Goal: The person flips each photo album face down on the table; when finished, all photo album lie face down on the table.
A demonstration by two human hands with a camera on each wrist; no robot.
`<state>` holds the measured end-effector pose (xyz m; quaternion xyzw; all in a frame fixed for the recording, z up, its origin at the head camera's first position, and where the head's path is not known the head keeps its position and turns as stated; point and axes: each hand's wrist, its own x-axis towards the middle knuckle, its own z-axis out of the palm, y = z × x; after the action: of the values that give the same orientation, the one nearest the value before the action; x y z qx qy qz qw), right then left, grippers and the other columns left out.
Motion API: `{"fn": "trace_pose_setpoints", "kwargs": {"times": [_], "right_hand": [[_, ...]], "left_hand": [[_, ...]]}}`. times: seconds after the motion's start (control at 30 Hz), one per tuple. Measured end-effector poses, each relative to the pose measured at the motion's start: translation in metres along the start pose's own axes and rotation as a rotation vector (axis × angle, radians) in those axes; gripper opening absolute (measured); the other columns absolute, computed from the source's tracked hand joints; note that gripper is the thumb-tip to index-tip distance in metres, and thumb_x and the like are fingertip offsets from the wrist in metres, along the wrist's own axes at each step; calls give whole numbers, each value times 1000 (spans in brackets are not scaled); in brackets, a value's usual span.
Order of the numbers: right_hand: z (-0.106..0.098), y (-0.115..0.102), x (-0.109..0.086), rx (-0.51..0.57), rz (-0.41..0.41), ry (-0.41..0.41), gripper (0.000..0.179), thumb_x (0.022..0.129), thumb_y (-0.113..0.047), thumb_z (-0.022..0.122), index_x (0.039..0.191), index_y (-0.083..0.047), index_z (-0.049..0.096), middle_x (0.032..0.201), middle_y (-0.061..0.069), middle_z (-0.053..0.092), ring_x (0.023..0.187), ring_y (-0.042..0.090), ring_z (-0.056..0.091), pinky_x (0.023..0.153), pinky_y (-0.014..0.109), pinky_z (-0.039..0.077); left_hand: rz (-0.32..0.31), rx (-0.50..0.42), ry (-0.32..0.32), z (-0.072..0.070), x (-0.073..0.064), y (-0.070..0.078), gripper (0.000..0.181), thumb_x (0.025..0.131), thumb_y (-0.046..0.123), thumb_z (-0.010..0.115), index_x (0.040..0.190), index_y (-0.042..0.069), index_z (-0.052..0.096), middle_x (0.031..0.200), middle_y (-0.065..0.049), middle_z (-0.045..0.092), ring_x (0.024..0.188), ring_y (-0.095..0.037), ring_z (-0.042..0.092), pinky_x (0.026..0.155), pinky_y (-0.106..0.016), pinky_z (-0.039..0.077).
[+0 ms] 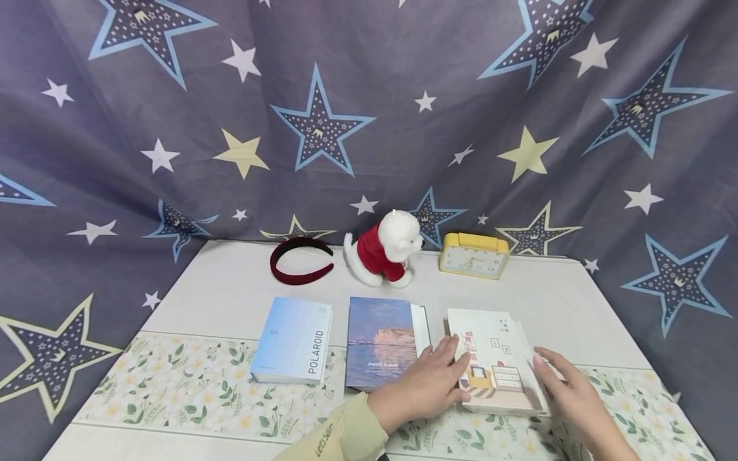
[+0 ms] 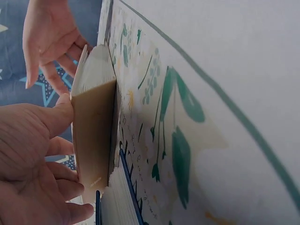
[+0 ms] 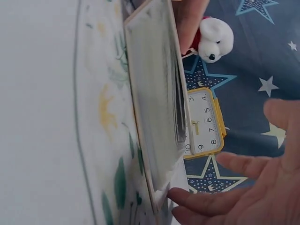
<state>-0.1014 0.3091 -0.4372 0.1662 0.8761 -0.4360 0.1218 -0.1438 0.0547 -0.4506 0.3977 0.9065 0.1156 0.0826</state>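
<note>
**White album (image 1: 490,368) between the fingers**

The left hand's (image 1: 429,384) parted fingers touch one edge; the right hand's (image 1: 579,394) loosely spread fingers are at the opposite edge. Probably stiff-covered, fairly heavy: best held by both long sides.

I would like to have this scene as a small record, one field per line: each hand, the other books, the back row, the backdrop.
Left hand: fingers extended, on the left part of the white book
Right hand: at that book's right edge
Other books: blue POLAROID book at left, PHOTO ALBUM book in the middle
Back row, left to right: dark red headband, plush dog, yellow clock
Backdrop: star-patterned curtain
</note>
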Motion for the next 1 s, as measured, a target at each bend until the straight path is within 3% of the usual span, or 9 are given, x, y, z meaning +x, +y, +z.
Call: {"fn": "trace_pose_setpoints", "kwargs": {"times": [0.13,0.23,0.43,0.63,0.73,0.83,0.93,1.0], "right_hand": [[-5,3,1,184,11,-10,100,91,-74,26,154,2,13,157,30,12,138,49,27,111,60,23],[-7,6,3,274,32,-6,100,90,-75,24,155,1,14,157,31,5,138,47,30,111,58,24],[-7,10,6,337,61,6,101,89,-76,24,155,-1,13,155,36,2,138,46,30,110,55,27],[-9,11,4,388,27,48,92,95,-68,28,155,-1,13,159,29,0,140,47,26,109,53,33],[-10,12,4,437,13,108,83,98,-61,32,155,-1,18,159,27,5,136,42,36,98,36,48],[-10,12,3,467,10,142,81,99,-59,33,155,-2,18,158,27,11,133,36,40,78,16,50],[-12,12,1,479,-31,133,81,99,-57,34,155,-1,14,155,29,19,123,25,48,74,11,47],[-14,13,-1,496,-74,125,79,100,-55,36,154,0,14,146,19,42,112,12,55,75,13,49]], "left_hand": [[23,-18,20,1,1,0,64,99,46,49,153,16,33,161,-12,16,148,-23,14,115,-34,24],[33,-29,34,2,1,0,63,98,46,49,152,16,35,161,-12,18,148,-23,15,114,-32,28],[26,-64,18,2,1,-1,63,98,44,50,152,16,36,161,-11,17,148,-22,14,112,-30,31],[8,-109,19,1,1,0,62,98,40,53,151,13,37,161,-13,17,147,-24,16,113,-32,29],[-23,-138,19,0,1,3,61,98,37,56,151,12,37,160,-14,18,147,-25,16,113,-33,29],[-57,-189,12,-1,2,6,62,97,35,59,150,11,39,160,-16,18,147,-26,17,113,-35,30],[-94,-258,-3,-2,3,10,65,95,38,60,150,12,39,160,-16,17,147,-27,15,113,-37,30],[-113,-299,-15,-2,3,13,67,95,42,60,151,11,38,161,-17,15,148,-28,13,112,-38,31]]}}
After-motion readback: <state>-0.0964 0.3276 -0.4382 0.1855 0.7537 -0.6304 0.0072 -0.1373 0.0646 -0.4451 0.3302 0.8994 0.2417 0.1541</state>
